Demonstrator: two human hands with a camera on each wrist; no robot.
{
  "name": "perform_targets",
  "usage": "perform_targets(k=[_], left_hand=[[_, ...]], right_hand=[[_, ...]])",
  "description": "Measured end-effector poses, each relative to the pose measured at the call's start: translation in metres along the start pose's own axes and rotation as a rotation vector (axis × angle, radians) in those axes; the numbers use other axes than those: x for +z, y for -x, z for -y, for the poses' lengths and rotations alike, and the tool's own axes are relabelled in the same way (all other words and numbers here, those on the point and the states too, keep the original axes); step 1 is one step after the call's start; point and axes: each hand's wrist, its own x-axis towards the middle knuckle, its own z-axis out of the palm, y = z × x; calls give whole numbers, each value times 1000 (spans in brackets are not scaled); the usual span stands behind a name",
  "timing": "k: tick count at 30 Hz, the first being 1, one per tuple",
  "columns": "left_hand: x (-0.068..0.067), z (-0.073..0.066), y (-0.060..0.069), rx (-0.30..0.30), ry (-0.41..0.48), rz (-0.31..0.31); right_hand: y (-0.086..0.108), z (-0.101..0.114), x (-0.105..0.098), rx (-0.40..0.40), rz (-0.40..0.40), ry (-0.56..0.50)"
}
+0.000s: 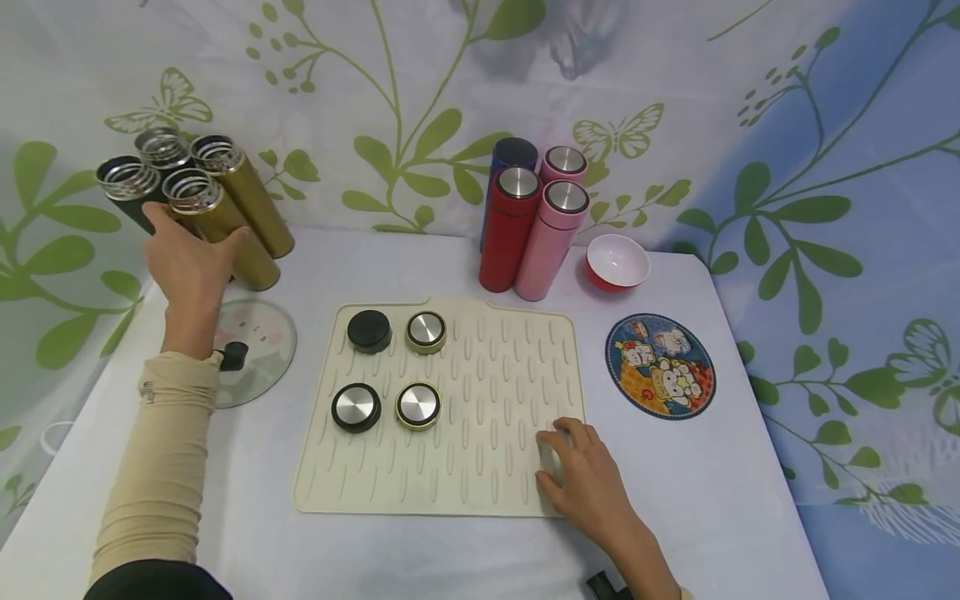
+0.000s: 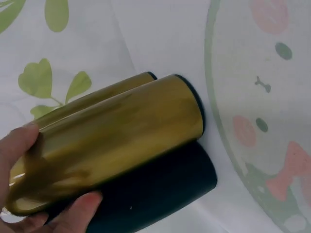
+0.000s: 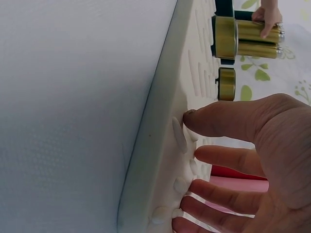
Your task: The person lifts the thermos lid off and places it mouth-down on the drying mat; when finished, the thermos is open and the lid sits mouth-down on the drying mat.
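Observation:
My left hand (image 1: pixel 191 260) grips the nearer gold thermos flask (image 1: pixel 240 237) close to its lidless mouth. Thumb and fingers lie on either side of its upper body in the left wrist view. Right behind it stands another gold flask (image 1: pixel 258 200), and a black flask (image 1: pixel 129 187) and one more open dark-bodied flask (image 1: pixel 163 148) are beside them. My right hand (image 1: pixel 588 479) rests its loosely bent fingertips on the cream mat (image 1: pixel 517 375), near its right edge, holding nothing. On the mat lie two black lids (image 1: pixel 369 332) and two gold-rimmed lids (image 1: pixel 418 406).
At the back stand a red flask (image 1: pixel 510 233), a blue flask (image 1: pixel 513 154) and two pink flasks (image 1: pixel 551 242), lids on. Right of them is a red-and-white bowl (image 1: pixel 617 262). A cartoon coaster (image 1: pixel 661 367) lies at right, a pale round mat (image 1: pixel 262 358) at left.

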Motion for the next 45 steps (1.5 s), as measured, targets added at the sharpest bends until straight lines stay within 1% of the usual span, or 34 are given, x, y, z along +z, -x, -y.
perform_targets(k=[2, 4, 7, 9, 11, 14, 16, 17, 21, 25, 28, 31, 33, 35, 39, 45], left_hand=[[-2, 1, 0, -11, -26, 12], [-1, 3, 1, -16, -38, 7], [1, 6, 3, -35, -45, 5], [1, 7, 6, -50, -45, 20], [0, 8, 11, -74, -30, 60], [-3, 9, 22, -113, -11, 163], [-4, 8, 32, -119, -18, 217], [-4, 7, 36, -113, -23, 238], [3, -4, 55, -38, -20, 278], [17, -18, 71, 59, 31, 344], [31, -28, 78, 156, 92, 386], [44, -38, 81, 272, 167, 432], [53, -47, 84, 334, 211, 465], [60, -56, 86, 379, 242, 497], [70, -74, 91, 424, 271, 546], [82, -93, 98, 463, 268, 588]], right_hand=[[0, 0, 1, -2, -6, -1], [1, 0, 1, -7, -15, -3], [2, -1, 3, -9, -17, -4], [3, -1, 4, -4, -9, -8], [4, 0, 4, 5, 2, -12], [4, 1, 3, 15, 12, -15], [4, 2, 3, 16, 17, -16], [4, 2, 2, 15, 18, -15], [3, 2, -1, 16, 12, -13], [3, 1, -2, 26, 9, -7], [3, 0, -1, 29, 12, -5], [3, -1, 0, 28, 4, -8], [4, -1, 0, 25, -3, -12], [3, -1, 0, 23, -6, -15], [2, -1, 1, 26, -2, -27], [2, -1, 1, 34, 4, -27]])
